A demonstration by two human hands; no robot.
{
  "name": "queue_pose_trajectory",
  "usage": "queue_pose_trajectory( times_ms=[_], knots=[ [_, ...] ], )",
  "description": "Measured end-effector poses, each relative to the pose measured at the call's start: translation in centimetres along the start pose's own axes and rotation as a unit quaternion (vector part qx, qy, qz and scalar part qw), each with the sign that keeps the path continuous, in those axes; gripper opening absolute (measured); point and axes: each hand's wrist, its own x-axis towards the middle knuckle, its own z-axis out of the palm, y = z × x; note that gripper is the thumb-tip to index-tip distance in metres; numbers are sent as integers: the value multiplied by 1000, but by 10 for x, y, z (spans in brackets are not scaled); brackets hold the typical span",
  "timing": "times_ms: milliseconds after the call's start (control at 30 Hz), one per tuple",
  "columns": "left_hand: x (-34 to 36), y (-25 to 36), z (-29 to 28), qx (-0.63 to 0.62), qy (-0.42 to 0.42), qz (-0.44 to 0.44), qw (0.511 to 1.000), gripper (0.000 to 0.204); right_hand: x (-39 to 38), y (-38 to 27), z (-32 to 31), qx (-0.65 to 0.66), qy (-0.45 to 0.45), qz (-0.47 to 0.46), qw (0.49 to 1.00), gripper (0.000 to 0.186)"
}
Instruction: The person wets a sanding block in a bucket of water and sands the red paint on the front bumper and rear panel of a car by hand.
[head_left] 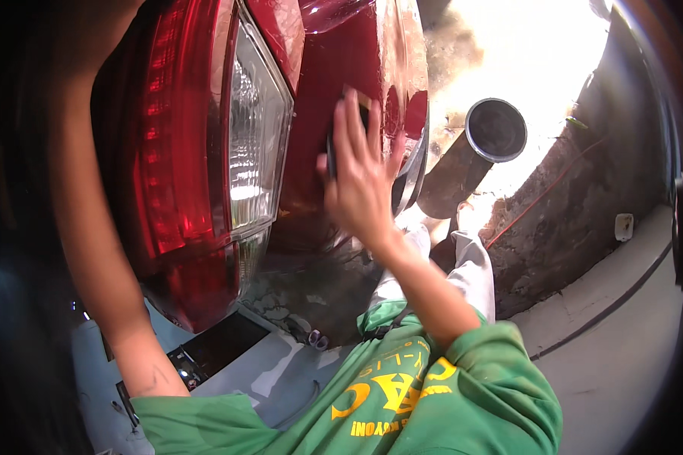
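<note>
My right hand (360, 174) presses a dark flat block (332, 145) against the red car bumper (322, 72). Its fingers lie over the block, which shows only at its edges, so its exact kind is unclear. Just left of that hand is the car's tail light (178, 136), with a clear lens section (254, 136) on its near side. My left arm reaches up along the far side of the light. The left hand (102, 34) is dim at the upper left, and its fingers are cut off by the picture's edge.
Right of the bumper stands a dark, round, open-topped container (497, 129) on the sunlit ground. A thin reddish cord (527, 201) runs over the dirt near my feet. A pale surface with a dark strip (607, 303) lies at the lower right. Light-coloured panels (281, 371) show lower left.
</note>
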Motion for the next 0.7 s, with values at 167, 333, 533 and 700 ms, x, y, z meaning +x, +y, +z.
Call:
queue_pose_trajectory(
  times_ms=[167,333,533,700],
  knots=[
    [14,5,9,17,44,-33,998,35,101,52,-5,74,115,-22,990,56],
    [6,4,9,-55,57,-88,993,36,84,23,-1,-17,98,0,995,61],
    [15,24,2,7,20,-51,998,35,73,14,-22,4,79,0,997,62],
    [17,29,0,33,-14,-65,997,34,76,13,-12,32,56,-26,998,61]
  ],
)
